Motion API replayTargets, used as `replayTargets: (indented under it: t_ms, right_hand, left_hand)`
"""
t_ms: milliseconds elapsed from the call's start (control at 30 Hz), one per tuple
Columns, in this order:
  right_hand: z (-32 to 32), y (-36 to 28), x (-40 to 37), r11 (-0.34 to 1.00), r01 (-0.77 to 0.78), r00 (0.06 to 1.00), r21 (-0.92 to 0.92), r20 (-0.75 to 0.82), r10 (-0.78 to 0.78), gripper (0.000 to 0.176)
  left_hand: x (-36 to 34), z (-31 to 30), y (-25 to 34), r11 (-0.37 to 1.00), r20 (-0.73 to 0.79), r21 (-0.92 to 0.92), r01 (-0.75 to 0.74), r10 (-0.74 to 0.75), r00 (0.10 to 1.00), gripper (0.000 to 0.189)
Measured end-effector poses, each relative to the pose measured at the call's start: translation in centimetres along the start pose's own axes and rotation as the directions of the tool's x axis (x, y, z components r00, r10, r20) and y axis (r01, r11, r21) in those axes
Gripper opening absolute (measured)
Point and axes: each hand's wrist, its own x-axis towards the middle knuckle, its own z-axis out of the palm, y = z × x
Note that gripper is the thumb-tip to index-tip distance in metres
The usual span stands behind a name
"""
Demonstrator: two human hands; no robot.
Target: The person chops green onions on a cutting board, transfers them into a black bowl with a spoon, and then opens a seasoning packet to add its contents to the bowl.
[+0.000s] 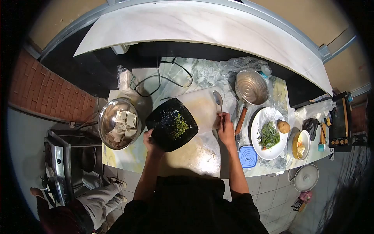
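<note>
A square black plate [157, 121] carries a small heap of chopped greens [179, 126] and some white bits. My left hand [151, 142] grips its lower left edge. To the right, my right hand [225, 128] is closed around the handle of a metal spoon [218, 99], whose bowl points away from me. Beneath the plate and spoon lies a pale cutting board [204, 97]. Left of the plate, a steel bowl [102, 124] holds white blocks [125, 119].
Right of my right hand are a saucepan [251, 87], a white plate [272, 154] with greens and a potato [283, 126], a blue lid [247, 156] and a yellow-white bowl [307, 146]. A cable [191, 80] lies behind. Another person [97, 204] is at lower left near a stove.
</note>
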Motion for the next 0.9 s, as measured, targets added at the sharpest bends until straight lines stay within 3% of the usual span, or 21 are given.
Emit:
replayTargets:
  t_ms: [100,167,200,267,300,367,400,433,500,600,700,767,800,833,900]
  right_hand:
    - [-0.8,0.2,-0.7,0.996,-0.056,0.998,-0.068,0.019,0.058,0.014]
    - [-1.7,-1.0,-0.8,0.982,-0.189,0.98,0.023,0.07,0.187,0.013]
    - [-1.6,-0.6,-1.0,0.981,-0.191,0.98,0.022,0.068,0.189,0.013]
    - [-1.3,0.5,-1.2,0.954,-0.051,0.999,0.295,0.004,0.052,0.013]
    - [-1.4,0.0,-1.2,0.954,-0.051,0.999,0.296,0.003,0.053,0.013]
    - [-2.0,-0.8,-1.2,0.78,-0.188,0.981,0.597,0.078,0.176,0.015]
    - [-2.4,-2.0,-1.1,0.637,-0.28,0.953,0.718,0.129,0.274,0.016]
    - [-3.0,-2.5,-1.1,0.637,-0.279,0.953,0.719,0.126,0.275,0.016]
    - [-4.1,-3.2,-1.0,0.472,-0.441,0.896,0.763,0.353,0.268,0.014]
    - [-5.4,-4.6,-1.1,0.513,-0.505,0.863,0.694,0.382,0.331,0.013]
    - [-6.4,-6.2,-1.8,0.63,-0.533,0.845,0.565,0.397,0.359,0.014]
    - [-7.0,-7.4,-2.3,0.95,-0.203,0.966,0.237,0.206,0.155,0.014]
    - [-8.2,-9.3,-2.3,0.977,-0.174,0.959,0.124,0.246,0.139,0.021]
    - [-9.0,-10.8,-2.5,0.977,-0.175,0.959,0.125,0.247,0.141,0.021]
    - [-10.0,-13.9,-2.9,0.994,-0.032,0.963,-0.102,0.262,0.058,0.028]
  left_hand:
    - [0.0,0.2,0.1,0.998,-0.08,0.056,-0.043,0.048,0.996,0.056]
    - [0.0,0.9,0.0,0.949,0.046,0.271,-0.162,0.155,0.987,0.077]
    - [0.1,1.3,-0.1,0.949,0.046,0.271,-0.159,0.152,0.987,0.077]
    - [0.3,2.0,-0.6,0.988,0.081,0.12,-0.096,0.086,0.993,0.092]
    - [0.6,2.0,-0.8,0.988,0.081,0.121,-0.095,0.085,0.993,0.092]
    - [1.3,1.7,-1.5,0.954,0.425,-0.289,0.079,0.053,0.904,0.093]
    - [1.3,2.1,-1.8,0.954,0.425,-0.288,0.083,0.05,0.904,0.093]
    - [1.2,2.7,-2.0,0.961,0.343,-0.269,0.068,0.029,0.939,0.092]
    - [1.2,3.2,-2.5,0.968,0.258,-0.246,0.054,0.012,0.966,0.09]
    - [1.5,2.5,-3.7,0.982,0.282,-0.178,0.066,-0.014,0.959,0.096]
    - [1.9,1.0,-4.7,0.987,0.378,-0.159,0.005,0.057,0.924,0.08]
    - [1.9,0.6,-5.1,0.994,0.414,-0.112,-0.002,0.049,0.909,0.078]
    - [1.9,0.6,-5.1,0.996,0.433,-0.09,-0.001,0.04,0.9,0.077]
    - [2.0,0.6,-5.3,0.997,0.448,-0.071,-0.001,0.033,0.893,0.076]
    - [2.1,0.7,-5.5,0.999,0.484,-0.034,-0.002,0.018,0.875,0.074]
